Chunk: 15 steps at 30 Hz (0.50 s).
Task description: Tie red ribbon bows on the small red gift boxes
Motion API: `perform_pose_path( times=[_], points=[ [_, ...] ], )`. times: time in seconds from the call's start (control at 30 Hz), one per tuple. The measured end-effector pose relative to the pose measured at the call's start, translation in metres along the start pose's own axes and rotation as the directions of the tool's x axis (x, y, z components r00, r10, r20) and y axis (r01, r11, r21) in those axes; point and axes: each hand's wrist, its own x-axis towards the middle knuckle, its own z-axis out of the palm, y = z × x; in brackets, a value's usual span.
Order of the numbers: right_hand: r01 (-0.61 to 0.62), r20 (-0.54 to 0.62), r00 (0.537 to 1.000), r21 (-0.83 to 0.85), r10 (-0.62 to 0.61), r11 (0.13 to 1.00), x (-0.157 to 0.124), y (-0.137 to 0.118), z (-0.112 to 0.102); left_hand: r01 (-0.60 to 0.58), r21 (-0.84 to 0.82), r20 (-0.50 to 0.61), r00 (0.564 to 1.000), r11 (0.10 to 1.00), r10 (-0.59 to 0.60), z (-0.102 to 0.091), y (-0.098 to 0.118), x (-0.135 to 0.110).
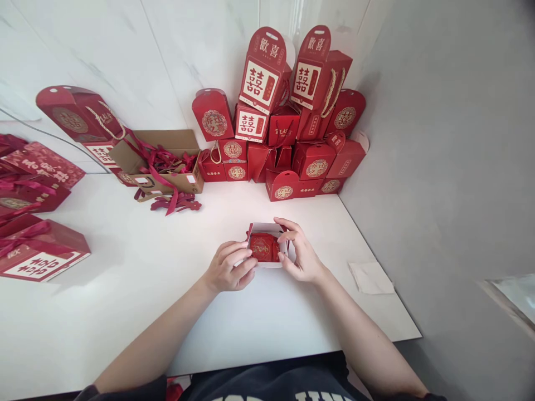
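My left hand (229, 268) and right hand (301, 250) are both clamped on the sides of a small white-lined red gift box (263, 248), right above the white counter (125, 295). Farther back there's a big pile of red wedding gift boxes (259, 161), plus a cardboard carton (184, 181) stuffed with red ribbon (161, 161).

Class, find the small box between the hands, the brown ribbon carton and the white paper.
Small red gift box (263, 248), head view, gold-printed red panel.
Brown cardboard carton (171, 141), head view, back flap.
White paper (371, 278), head view, its middle.
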Motion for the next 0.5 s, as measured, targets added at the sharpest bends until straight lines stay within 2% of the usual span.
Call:
perform_pose_path(
  times=[0.1,0.23,0.3,0.37,0.43,0.47,0.5],
  points=[
    [0.006,0.042,0.999,-0.032,-0.005,0.999,0.001,0.0,-0.002,0.002,-0.066,0.029,1.0,0.998,0.0,0.002,0.002,0.001],
    [-0.015,0.196,0.98,-0.065,0.028,0.998,0.008,-0.001,-0.001,0.102,-0.239,0.132,0.989,0.966,-0.072,0.006,0.004,0.003],
    [-0.059,0.118,0.991,-0.068,0.066,0.996,0.012,-0.01,-0.002,0.192,-0.275,0.162,0.975,0.942,-0.151,0.006,0.006,0.004],
    [-0.089,-0.076,0.993,-0.043,0.086,0.995,0.012,-0.029,-0.006,0.29,-0.262,0.161,0.954,0.921,-0.254,0.004,0.008,0.008],
    [-0.081,-0.234,0.969,0.024,0.084,0.996,0.005,-0.054,-0.015,0.382,-0.238,0.158,0.922,0.893,-0.353,0.002,0.009,0.013],
    [-0.066,-0.265,0.962,0.034,0.072,0.997,-0.001,-0.067,-0.02,0.424,-0.233,0.173,0.904,0.875,-0.392,0.001,0.009,0.016],
    [-0.064,-0.247,0.967,-0.023,0.056,0.998,-0.007,-0.079,-0.025,0.465,-0.233,0.206,0.882,0.854,-0.424,0.001,0.009,0.018]
  ],
)
